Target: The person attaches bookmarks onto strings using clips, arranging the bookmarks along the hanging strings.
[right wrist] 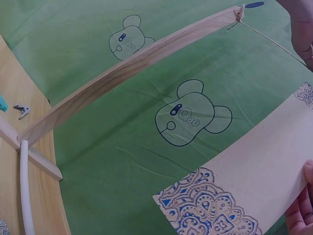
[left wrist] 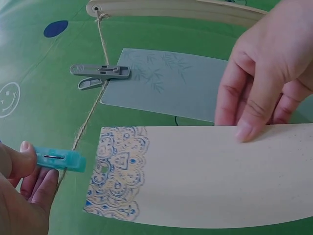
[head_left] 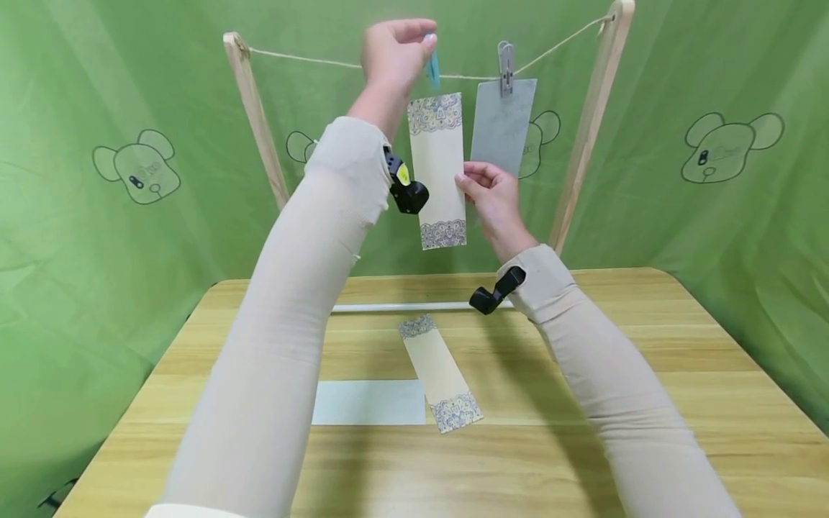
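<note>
My left hand (head_left: 396, 57) pinches a teal clothespin (left wrist: 59, 159) at the string (left wrist: 90, 115). Just below it, my right hand (head_left: 497, 205) holds a cream card (head_left: 440, 173) by its right edge between thumb and fingers. Blue lace patterns border both ends of this card. In the left wrist view, a small gap shows between its patterned end and the teal clothespin. To the right hangs a grey-blue card (head_left: 501, 122) with a faint bamboo print, held on the string by a grey clothespin (head_left: 506, 68); its lower part is partly behind my right hand.
Two wooden posts (head_left: 592, 122) carry the string, with a white rod (head_left: 401, 307) low between them. Another lace-patterned card (head_left: 440, 374) and a pale blue card (head_left: 370, 401) lie on the table (head_left: 550, 460). A grey clip (right wrist: 21, 111) lies by the post's foot.
</note>
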The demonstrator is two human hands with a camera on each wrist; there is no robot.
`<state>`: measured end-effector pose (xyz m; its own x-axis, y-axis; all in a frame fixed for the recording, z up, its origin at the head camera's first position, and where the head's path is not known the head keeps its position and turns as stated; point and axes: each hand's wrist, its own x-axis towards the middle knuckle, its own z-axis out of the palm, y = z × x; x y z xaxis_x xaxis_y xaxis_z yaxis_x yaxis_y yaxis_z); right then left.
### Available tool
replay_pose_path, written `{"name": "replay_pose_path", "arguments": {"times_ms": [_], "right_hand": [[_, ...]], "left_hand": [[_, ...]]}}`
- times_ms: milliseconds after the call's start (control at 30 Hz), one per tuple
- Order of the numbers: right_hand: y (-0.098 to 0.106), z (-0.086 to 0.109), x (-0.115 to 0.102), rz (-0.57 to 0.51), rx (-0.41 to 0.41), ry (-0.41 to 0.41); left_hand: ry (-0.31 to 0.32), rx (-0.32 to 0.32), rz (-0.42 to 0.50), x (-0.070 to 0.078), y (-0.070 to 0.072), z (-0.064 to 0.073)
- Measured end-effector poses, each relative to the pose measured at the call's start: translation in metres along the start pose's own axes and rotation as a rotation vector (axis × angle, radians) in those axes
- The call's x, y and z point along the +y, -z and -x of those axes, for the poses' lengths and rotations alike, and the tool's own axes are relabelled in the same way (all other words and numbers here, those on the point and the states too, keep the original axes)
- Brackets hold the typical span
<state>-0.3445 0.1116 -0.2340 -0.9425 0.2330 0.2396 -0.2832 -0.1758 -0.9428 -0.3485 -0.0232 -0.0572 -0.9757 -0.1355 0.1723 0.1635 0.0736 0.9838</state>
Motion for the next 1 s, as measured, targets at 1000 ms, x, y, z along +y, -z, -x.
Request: {"name": "replay_pose_path", "arguments": {"times_ms": [1000], "right_hand": [[-0.002,0.0,-0.011,-0.029,0.003,-0.013]], "left_hand": [[-0.013,-0.034,-0.08,-0.011,-0.004,-0.003]]}}
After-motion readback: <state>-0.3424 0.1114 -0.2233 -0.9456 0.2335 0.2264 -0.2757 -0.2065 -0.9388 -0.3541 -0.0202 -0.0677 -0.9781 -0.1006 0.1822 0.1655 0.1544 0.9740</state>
